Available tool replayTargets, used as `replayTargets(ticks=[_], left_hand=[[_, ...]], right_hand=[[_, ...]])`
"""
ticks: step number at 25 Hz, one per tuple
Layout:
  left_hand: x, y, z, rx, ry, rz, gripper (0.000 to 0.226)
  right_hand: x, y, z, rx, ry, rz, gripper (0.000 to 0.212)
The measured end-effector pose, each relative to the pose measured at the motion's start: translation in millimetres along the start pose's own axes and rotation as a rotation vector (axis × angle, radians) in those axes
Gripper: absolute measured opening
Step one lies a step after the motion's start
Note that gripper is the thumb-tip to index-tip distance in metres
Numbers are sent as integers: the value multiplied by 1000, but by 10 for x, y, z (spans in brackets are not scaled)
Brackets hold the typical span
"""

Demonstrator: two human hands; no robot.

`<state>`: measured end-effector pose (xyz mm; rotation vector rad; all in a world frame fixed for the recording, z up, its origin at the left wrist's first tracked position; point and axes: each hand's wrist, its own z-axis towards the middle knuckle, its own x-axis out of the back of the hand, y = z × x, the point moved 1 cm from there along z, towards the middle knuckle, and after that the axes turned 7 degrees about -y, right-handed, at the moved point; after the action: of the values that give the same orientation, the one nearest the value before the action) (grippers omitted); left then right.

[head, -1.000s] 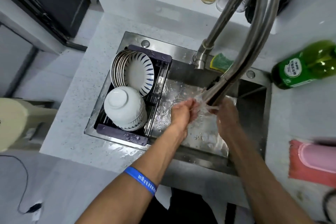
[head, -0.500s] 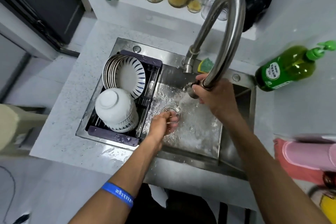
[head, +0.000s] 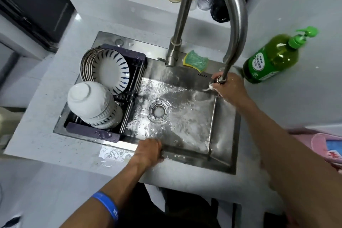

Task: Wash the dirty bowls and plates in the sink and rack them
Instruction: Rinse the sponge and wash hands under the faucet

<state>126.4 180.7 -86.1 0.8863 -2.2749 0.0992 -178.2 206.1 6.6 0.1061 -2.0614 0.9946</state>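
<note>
My right hand (head: 228, 89) grips the spray head of the curved stainless-steel faucet (head: 220, 77), sending water across the bare floor of the steel sink (head: 185, 122). My left hand (head: 149, 151) curls over the sink's near rim, holding nothing else. The blue-striped white plates (head: 109, 70) stand in the dark drying rack (head: 92, 133); the white bowls (head: 92, 103) sit stacked upside down in front of them. Judged step: the final basin rinse. The next move likely calls for shutting off the water.

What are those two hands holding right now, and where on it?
The right hand grips the tap at its spray end. The left hand curls over the sink's front rim. No dish is held.
</note>
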Motion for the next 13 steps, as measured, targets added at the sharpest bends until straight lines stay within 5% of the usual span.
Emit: replayTargets(ticks=[8,13], left_hand=[[-66,123,58,94,21,109,34],[-65,122,51,87,41,118,40]], right_hand=[[0,229,-55,-104,-333,-310,12],[-151,501,-178,-173,-402,-320,16]])
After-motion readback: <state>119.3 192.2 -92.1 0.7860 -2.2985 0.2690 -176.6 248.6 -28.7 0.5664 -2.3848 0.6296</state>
